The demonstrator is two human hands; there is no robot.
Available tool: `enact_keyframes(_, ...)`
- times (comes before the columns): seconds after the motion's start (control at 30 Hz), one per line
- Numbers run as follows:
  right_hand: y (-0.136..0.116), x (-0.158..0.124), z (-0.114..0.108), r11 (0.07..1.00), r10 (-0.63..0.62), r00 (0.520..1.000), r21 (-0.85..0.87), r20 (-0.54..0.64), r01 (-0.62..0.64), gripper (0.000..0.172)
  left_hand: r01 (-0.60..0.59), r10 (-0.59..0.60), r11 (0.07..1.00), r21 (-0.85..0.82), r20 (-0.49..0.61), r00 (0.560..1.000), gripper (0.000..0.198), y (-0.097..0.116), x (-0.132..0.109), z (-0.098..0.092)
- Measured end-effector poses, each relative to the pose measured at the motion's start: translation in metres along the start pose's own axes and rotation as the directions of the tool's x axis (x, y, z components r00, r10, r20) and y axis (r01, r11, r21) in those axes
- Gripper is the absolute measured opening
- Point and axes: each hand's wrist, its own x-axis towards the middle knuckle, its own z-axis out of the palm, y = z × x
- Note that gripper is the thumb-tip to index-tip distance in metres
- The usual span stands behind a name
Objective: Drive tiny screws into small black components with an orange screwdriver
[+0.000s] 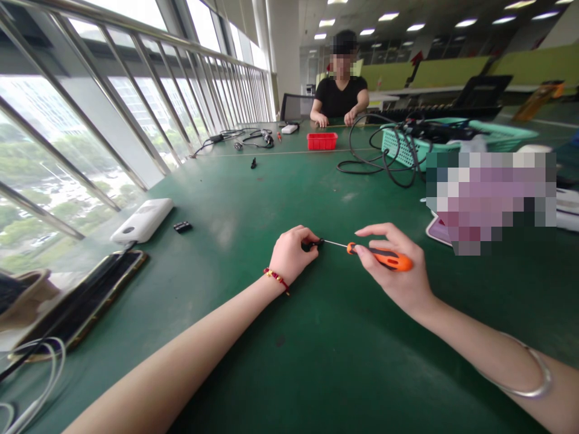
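My left hand (292, 253) is closed in a pinch on a small black part (312, 245) just above the green table (280, 361). My right hand (398, 265) grips an orange-handled screwdriver (382, 256) with its thin metal shaft pointing left, the tip meeting the black part. A red bead bracelet circles my left wrist and a silver bangle my right forearm.
A white power bank (142, 220), a small black piece (182, 226) and a phone (85, 301) lie at left by the window railing. Farther off are a red tray (322, 141), a teal basket (407, 147) with black cables, and a seated person (341, 93) across the table.
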Motion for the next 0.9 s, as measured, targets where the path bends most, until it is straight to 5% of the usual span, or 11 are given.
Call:
enact_keyframes(0.37, 0.003, 0.002, 0.001, 0.998, -0.055, 0.995, 0.006, -0.078, 0.056, 0.021, -0.029, 0.028, 0.999, 0.021, 0.028, 0.999, 0.014, 0.0, 0.0, 0.0)
enact_keyframes(0.5, 0.009, 0.004, 0.004, 0.987, -0.139, 0.968, 0.048, -0.21, 0.153, 0.034, -0.033, 0.032, 0.999, 0.027, 0.028, 0.999, 0.014, 0.001, 0.0, 0.0)
enact_keyframes(0.63, 0.014, 0.005, 0.005, 0.977, -0.126, 0.975, 0.146, -0.182, 0.154, 0.044, -0.025, 0.024, 0.999, 0.022, 0.033, 0.999, 0.015, 0.003, -0.001, -0.001)
enact_keyframes(0.9, 0.003, 0.003, -0.001, 0.998, -0.059, 0.996, -0.007, -0.065, 0.058, 0.009, -0.04, 0.039, 0.999, 0.015, 0.054, 0.998, 0.016, 0.004, -0.001, -0.003)
